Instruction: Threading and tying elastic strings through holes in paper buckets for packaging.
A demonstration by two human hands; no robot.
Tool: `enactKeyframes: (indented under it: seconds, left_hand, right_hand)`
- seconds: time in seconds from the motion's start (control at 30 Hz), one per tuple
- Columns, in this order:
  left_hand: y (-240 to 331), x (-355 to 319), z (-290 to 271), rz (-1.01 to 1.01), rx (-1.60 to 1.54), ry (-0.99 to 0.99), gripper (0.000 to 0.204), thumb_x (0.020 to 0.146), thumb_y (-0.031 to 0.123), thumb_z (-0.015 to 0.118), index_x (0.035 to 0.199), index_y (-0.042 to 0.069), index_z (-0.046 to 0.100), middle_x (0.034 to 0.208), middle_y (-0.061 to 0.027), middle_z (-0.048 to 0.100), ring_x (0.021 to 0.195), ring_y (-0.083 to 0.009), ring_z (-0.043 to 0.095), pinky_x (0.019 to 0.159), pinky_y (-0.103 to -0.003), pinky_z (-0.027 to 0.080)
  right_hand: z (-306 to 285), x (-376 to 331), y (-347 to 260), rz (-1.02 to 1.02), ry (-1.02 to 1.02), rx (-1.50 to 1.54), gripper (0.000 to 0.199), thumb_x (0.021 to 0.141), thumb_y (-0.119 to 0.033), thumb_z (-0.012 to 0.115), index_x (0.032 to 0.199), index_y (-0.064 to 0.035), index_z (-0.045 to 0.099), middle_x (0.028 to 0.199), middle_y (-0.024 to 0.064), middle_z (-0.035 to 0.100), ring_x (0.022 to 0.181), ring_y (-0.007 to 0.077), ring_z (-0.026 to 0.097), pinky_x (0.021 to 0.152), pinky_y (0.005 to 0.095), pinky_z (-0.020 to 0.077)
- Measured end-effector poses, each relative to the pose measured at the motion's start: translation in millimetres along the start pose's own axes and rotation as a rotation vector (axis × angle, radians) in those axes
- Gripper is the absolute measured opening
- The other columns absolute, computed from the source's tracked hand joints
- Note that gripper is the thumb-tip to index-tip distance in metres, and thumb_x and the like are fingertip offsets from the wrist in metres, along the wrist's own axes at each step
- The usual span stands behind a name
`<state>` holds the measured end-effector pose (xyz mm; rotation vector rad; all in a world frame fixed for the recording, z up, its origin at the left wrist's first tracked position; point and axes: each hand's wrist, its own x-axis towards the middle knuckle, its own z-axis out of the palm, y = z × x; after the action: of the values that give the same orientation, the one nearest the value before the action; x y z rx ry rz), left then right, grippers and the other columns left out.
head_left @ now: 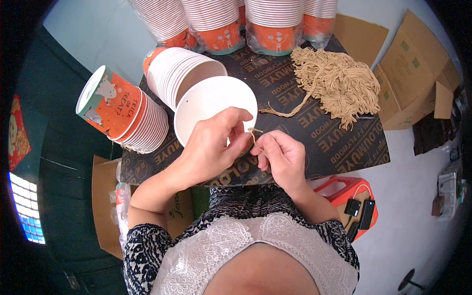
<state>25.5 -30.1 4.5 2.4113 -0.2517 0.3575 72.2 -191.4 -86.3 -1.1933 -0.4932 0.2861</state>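
Observation:
My left hand [212, 146] holds the near rim of a white-lined paper cup [206, 101] that lies tilted with its open mouth toward me on a dark plywood board [339, 142]. My right hand [281, 156] pinches a short tan string [254, 132] right at that rim, and the fingertips of both hands meet there. A small hole shows in the cup's inner wall on the left. A single loose tan string [285, 110] lies on the board just beyond my right hand.
A heap of tan strings [334, 81] lies at the board's right back. Stacks of orange paper cups lie on their sides at left [125, 110] and behind [179, 73]; bagged cup stacks [273, 24] stand at the back. Cardboard boxes [413, 69] sit right, a red stool [351, 194] below.

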Motion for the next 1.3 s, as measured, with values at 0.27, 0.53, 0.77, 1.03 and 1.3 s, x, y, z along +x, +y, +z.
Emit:
enactKeyframes:
  seconds: [0.27,0.53,0.77,1.03,1.3]
  left_hand:
    - [-7,1,2,0.118,0.031,0.011,0.008,0.087,0.002,0.066,0.092,-0.001,0.06,0.082,-0.0162,0.065,0.07,-0.0316,0.068,0.06,-0.037,0.052]
    - [-3,2,-1,0.054,0.023,-0.003,0.007,0.086,0.0,0.068,0.091,-0.001,0.063,0.081,-0.0118,0.067,0.074,-0.0218,0.067,0.064,-0.032,0.052]
    - [-3,2,-1,0.032,-0.009,-0.015,0.006,0.085,0.001,0.065,0.087,-0.002,0.06,0.078,-0.018,0.064,0.07,-0.0333,0.068,0.061,-0.038,0.052]
    - [-4,2,-3,-0.015,-0.013,-0.058,0.005,0.088,0.002,0.065,0.091,-0.001,0.063,0.08,-0.0092,0.067,0.069,-0.0158,0.067,0.052,-0.03,0.053]
    - [-2,5,-5,-0.017,0.014,-0.086,0.005,0.088,0.002,0.065,0.092,-0.001,0.063,0.079,-0.0092,0.067,0.068,-0.0156,0.066,0.053,-0.029,0.053]
  right_hand:
    - [0,4,10,-0.166,0.092,-0.169,0.016,0.097,-0.003,0.059,0.107,0.0054,0.068,0.079,0.0068,0.067,0.065,0.0085,0.061,0.057,0.0224,0.0474]
    - [3,12,6,-0.454,0.161,-0.315,0.016,0.091,0.004,0.063,0.107,0.0048,0.067,0.083,0.0094,0.065,0.07,0.011,0.062,0.06,0.0234,0.0481]
    - [5,17,5,-0.412,0.153,-0.286,0.01,0.089,0.004,0.065,0.099,0.0038,0.067,0.081,0.0071,0.063,0.066,0.0078,0.058,0.057,0.0224,0.0451]
    - [4,16,4,-0.219,0.096,-0.062,0.006,0.094,-0.001,0.062,0.098,0.0023,0.065,0.079,0.0013,0.065,0.066,0.0047,0.058,0.058,0.0202,0.0465]
    - [1,17,1,-0.133,0.012,-0.005,0.007,0.097,-0.002,0.058,0.099,0.0022,0.062,0.079,0.0003,0.064,0.065,0.0012,0.053,0.057,0.0173,0.0427]
